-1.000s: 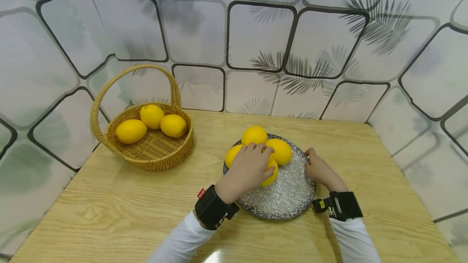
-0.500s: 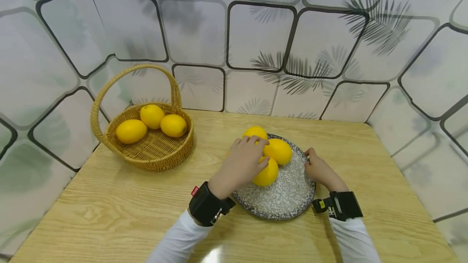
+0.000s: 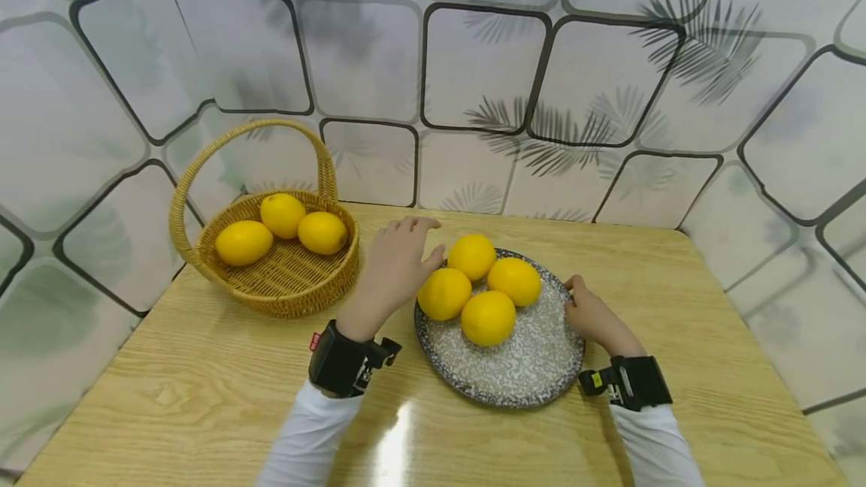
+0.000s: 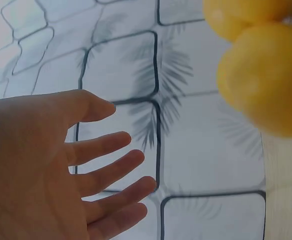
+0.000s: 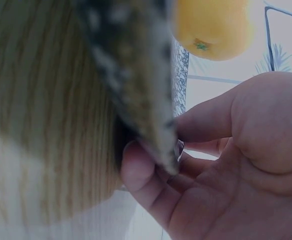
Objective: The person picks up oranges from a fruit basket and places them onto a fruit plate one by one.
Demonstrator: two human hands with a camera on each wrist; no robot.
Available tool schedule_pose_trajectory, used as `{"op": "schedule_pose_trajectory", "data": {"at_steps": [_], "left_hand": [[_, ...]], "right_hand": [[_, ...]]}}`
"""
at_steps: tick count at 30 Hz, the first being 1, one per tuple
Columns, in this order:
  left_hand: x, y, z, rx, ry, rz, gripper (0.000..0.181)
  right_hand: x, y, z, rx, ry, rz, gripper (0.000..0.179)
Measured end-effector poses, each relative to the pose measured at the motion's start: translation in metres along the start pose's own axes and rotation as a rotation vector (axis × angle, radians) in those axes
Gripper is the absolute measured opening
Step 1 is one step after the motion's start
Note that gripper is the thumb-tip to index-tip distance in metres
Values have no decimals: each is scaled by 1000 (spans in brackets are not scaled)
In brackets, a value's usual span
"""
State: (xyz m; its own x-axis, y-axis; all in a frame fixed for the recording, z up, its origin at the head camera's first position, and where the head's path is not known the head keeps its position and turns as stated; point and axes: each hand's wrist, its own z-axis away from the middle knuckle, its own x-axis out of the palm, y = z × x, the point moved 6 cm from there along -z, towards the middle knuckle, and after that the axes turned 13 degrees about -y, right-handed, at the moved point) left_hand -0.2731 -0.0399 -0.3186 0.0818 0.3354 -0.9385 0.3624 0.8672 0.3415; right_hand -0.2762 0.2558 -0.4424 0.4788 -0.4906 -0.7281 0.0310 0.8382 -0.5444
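On a round speckled grey plate sit several yellow lemons, grouped toward its left and back. The nearest lemon lies around the middle, and another lemon is at the left rim. My left hand is raised just left of the plate, its fingers spread with nothing in them; the left wrist view shows its bare palm. At the plate's right rim, my right hand pinches the edge, thumb above and a fingertip underneath in the right wrist view.
A wicker basket with a tall handle stands at the back left, holding three lemons. Behind the wooden table rises a patterned wall, with further wall on both sides.
My left hand has lifted off the lemons and moved left, away from the plate, empty. The right hand keeps its hold on the rim. Plate and lemons have stayed where they were.
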Motion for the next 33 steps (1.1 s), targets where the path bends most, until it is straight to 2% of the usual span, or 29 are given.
{"op": "schedule_pose_trajectory", "data": {"at_steps": [5,10,15,23,33], "left_hand": [[-10,-27,0,-41,48,11,45],[-19,-58,4,-112,89,25,47],[-26,-82,9,-176,105,35,50],[-29,-105,11,-231,145,31,52],[-16,-123,14,-302,102,56,55]], "right_hand": [[-1,1,1,1,-2,-5,37],[0,1,2,5,-6,-8,37],[0,0,3,9,-3,-9,37],[0,1,1,15,-7,-1,37],[0,-1,1,-5,-3,-2,36]]}}
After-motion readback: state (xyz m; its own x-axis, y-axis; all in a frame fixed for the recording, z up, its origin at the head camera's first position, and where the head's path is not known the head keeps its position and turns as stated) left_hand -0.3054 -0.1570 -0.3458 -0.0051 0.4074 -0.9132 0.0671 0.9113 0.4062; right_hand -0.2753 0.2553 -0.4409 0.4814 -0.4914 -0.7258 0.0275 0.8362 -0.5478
